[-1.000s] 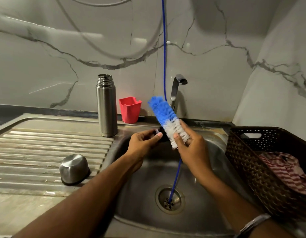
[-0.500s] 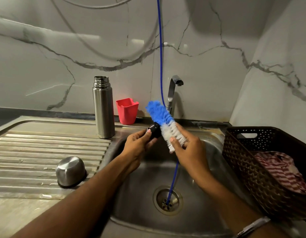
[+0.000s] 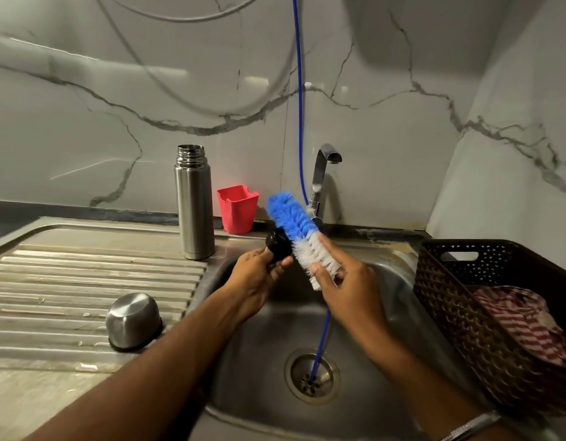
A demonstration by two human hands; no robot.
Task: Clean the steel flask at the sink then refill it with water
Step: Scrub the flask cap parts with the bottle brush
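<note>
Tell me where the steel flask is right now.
The steel flask stands upright and uncapped on the drainboard at the sink's back left corner, just left of the red cup, in neither hand.

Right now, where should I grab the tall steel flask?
Grip the steel flask around its smooth middle, coming from the front or left. It stands upright and open-topped on the drainboard, and the red cup crowds its right.

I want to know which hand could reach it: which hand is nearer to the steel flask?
Left. The left hand holds a black cap just right of the flask; the right hand, gripping the brush, is farther right, over the sink.
</note>
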